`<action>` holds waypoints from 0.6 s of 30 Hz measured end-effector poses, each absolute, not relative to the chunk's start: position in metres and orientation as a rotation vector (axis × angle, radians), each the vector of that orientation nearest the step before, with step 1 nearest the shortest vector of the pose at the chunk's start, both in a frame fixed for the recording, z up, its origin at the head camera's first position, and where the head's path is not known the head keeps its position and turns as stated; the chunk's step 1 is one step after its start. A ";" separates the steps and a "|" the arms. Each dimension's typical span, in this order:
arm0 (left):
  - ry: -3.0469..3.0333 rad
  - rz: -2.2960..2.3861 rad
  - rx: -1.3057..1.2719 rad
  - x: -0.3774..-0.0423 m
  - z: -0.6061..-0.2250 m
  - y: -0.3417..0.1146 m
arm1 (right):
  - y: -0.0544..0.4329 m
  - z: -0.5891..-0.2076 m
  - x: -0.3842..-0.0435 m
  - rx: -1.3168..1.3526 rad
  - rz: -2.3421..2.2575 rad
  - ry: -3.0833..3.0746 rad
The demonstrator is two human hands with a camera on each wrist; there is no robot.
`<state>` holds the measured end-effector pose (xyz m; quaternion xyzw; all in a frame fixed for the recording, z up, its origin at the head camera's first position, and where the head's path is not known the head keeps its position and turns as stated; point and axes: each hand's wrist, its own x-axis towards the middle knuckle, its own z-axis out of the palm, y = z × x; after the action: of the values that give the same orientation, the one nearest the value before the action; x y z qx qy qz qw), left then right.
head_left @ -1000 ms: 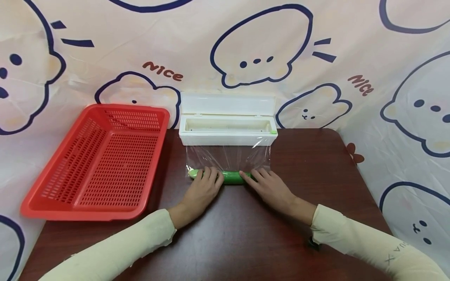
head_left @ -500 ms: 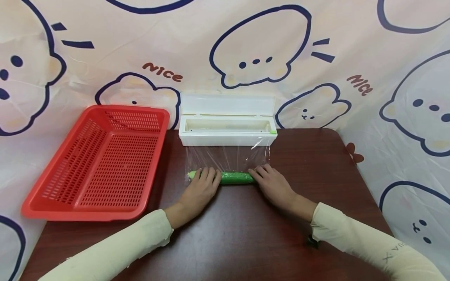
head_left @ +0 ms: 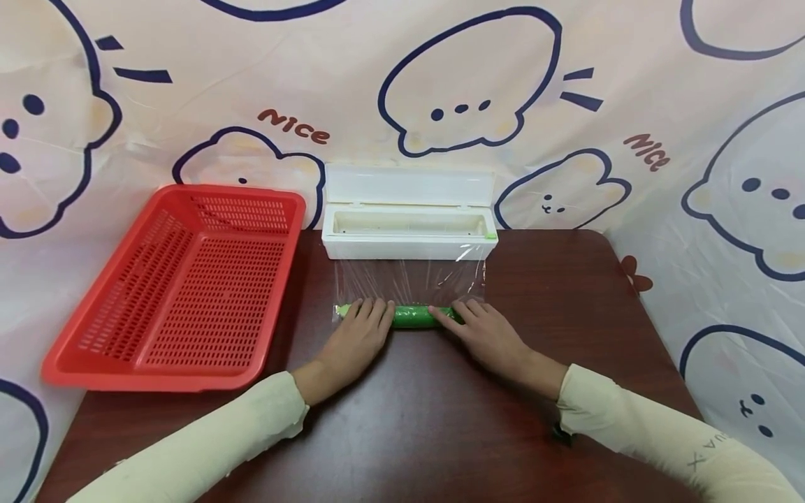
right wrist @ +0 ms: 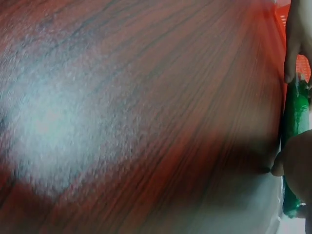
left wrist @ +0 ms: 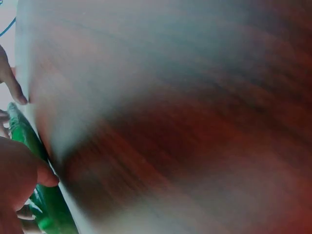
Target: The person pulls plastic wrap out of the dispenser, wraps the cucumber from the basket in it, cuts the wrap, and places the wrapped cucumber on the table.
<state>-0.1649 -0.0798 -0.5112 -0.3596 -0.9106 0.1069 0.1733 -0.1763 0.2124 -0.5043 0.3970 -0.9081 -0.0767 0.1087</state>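
A green cucumber [head_left: 412, 317] lies crosswise on the table, wrapped in shiny clear film. From it the plastic wrap [head_left: 409, 279] stretches back to a white wrap dispenser [head_left: 409, 249] whose lid stands raised. My left hand [head_left: 355, 337] grips the cucumber near its pale left end, fingers over the top; the left wrist view has its thumb [left wrist: 48, 178] on the near side. At the other end my right hand [head_left: 490, 339] holds it, index finger [head_left: 445, 320] laid along the top. In the right wrist view the right thumb [right wrist: 277, 166] is against the cucumber's near side.
A red perforated basket [head_left: 157, 383] stands on the left of the dark wooden table [head_left: 415, 426]. Behind the dispenser hangs a pale cloth [head_left: 352, 91] printed with cartoon figures, and it continues down the right side.
My right index finger drew back toward the cucumber's right end half a second ago and now reaches left along its top again. The left hand stays nearly in place; the cucumber has barely shifted.
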 end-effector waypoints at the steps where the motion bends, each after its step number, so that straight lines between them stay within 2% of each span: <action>1: -2.588 0.305 -1.015 -0.165 -0.511 -0.079 | 0.213 -0.504 -0.177 1.173 -0.233 -2.666; 18: -2.532 0.372 -0.876 -0.160 -0.512 -0.071 | 0.202 -0.509 -0.178 1.164 -0.267 -2.479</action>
<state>-0.1603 -0.0706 -0.5121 -0.3163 -0.9138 0.1343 0.2164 -0.1781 0.2017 -0.5093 0.4151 -0.8838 -0.0952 0.1938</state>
